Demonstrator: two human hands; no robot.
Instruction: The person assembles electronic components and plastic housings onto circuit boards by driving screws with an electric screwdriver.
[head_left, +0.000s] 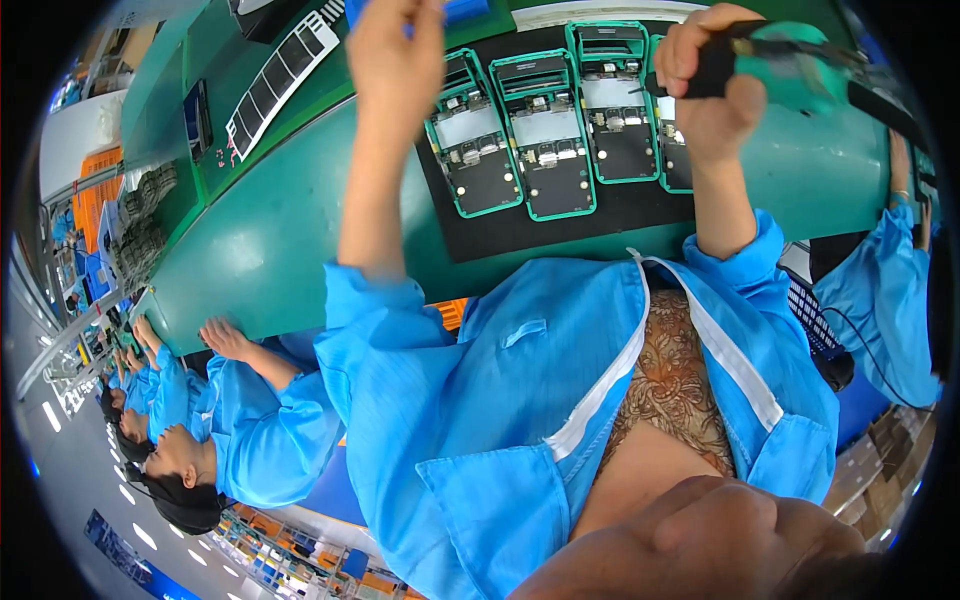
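Observation:
My right hand (712, 88) is wrapped round what looks like an electric screwdriver (795, 65), with a black grip and a motion-blurred green body. Its narrow dark end points left over the device housings. Under it lie several open green-framed device housings (547, 135), side by side on a black mat (475, 235), with white plates, small boards and dark panels inside. Up at the top edge, my left hand (398, 60) is beside a blue tray (465, 12). Its fingers look drawn together, but the fingertips are cut off by the frame, so anything between them is hidden.
The green bench (270, 220) runs across the view. A white sheet with dark rectangles (283, 83) and a dark phone-like device (197, 118) lie to the left. Co-workers in blue smocks (270, 430) sit along the left; another blue sleeve (880, 280) is at right.

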